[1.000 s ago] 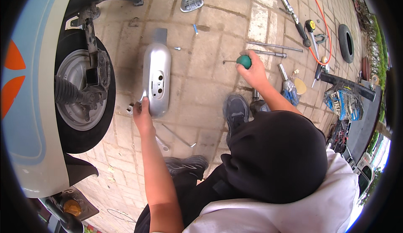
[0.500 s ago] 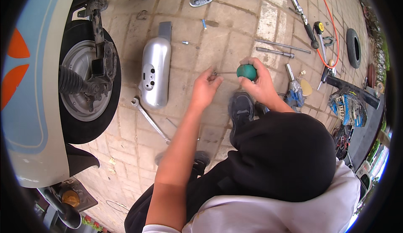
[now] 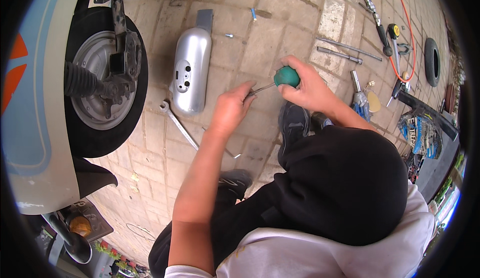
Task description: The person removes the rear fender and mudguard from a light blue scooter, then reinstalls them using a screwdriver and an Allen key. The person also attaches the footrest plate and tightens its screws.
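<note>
In my right hand is a screwdriver with a round green handle, my fingers wrapped about the ball. Its thin shaft slants down and left to my left hand. There the thumb and fingers close around the dark far end of the shaft; whether a small part is pinched with it, I cannot tell. On the paving left of my hands lies a silver metal cover with several holes. A small bolt and a blue-ended piece lie beyond it.
At left stands a vehicle's wheel beside a pale blue body panel. A combination wrench lies near my left forearm. To the right are metal bars, a blue power tool, a gauge, an orange hose and a tyre.
The screwdriver has gone from nearly level to slanting down toward my left hand. Both hands have shifted slightly left, the left one also lower. The view has moved, so ground objects sit higher.
</note>
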Demonstrator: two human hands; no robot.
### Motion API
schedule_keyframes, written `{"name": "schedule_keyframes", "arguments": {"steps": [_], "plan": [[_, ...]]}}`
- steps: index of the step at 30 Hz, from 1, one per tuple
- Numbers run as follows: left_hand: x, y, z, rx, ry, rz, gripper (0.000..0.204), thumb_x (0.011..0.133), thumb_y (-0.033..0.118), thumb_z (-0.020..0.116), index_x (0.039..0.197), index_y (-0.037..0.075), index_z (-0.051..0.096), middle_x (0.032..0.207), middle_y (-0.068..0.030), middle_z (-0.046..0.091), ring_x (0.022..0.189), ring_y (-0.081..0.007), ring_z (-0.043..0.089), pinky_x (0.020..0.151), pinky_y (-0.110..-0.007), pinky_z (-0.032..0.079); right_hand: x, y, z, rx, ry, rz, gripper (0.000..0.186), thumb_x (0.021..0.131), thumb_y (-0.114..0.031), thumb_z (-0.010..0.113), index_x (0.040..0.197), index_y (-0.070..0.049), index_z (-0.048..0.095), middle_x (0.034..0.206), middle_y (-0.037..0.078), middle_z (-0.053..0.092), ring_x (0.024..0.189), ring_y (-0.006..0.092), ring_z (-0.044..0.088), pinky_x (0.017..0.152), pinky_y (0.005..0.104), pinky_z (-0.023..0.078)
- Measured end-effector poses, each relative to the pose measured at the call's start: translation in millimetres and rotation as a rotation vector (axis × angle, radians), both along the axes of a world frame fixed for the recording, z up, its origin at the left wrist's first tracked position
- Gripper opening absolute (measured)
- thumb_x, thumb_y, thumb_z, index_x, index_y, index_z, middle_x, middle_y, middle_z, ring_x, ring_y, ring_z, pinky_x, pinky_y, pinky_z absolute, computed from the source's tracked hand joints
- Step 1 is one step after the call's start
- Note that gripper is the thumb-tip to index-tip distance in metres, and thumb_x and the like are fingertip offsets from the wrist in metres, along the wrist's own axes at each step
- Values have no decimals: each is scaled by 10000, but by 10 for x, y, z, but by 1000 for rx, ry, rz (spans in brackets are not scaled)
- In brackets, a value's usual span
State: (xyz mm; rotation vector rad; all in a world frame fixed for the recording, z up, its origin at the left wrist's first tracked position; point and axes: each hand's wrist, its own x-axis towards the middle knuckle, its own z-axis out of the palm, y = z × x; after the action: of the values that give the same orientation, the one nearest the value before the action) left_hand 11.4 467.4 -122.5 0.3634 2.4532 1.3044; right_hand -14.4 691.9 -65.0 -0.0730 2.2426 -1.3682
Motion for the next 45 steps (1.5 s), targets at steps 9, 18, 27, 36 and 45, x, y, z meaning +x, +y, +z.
{"name": "schedule_keyframes", "arguments": {"steps": [9,18,27,36,45], "plan": [[-15,-38,213,-270,91,-120,440,802,102,713,1221,93,581,874,-158,676,793,-337,655,707,-382,531,-115,49,56,-18,-102,234,438,848,-250,653,1179,-9,499,922,140,597,819,273,587,748,376,462],[100,-964,-184,-395,56,672,831,689,373,817,1327,-16,453,1284,-264,466,1218,-381,433,1023,-421,372,68,-241,-403,-428,-435,-70,539,882,-242,684,1302,-16,432,1046,87,579,909,183,559,795,318,477],[183,-1395,-608,-594,-244,548,1016,556,386,864,1340,-23,364,1279,-249,441,1210,-395,427,1021,-453,385,-30,-506,-442,-391,-172,-22,523,874,-212,687,1291,-19,437,1078,100,579,978,172,546,864,315,463],[343,-1045,-372,-214,-78,700,940,624,276,865,1326,-82,353,1272,-255,458,1147,-356,496,983,-414,418,73,-578,-525,-218,42,-29,531,841,-224,686,1268,-1,464,1148,205,569,1042,327,577,894,392,462],[310,-1108,-185,-15,-442,660,791,707,280,830,1304,-77,453,1151,-130,587,1037,-222,579,867,-346,487,39,-694,-658,-193,53,-24,539,830,-239,684,1255,13,468,1134,234,561,1054,371,560,910,412,447]]}}
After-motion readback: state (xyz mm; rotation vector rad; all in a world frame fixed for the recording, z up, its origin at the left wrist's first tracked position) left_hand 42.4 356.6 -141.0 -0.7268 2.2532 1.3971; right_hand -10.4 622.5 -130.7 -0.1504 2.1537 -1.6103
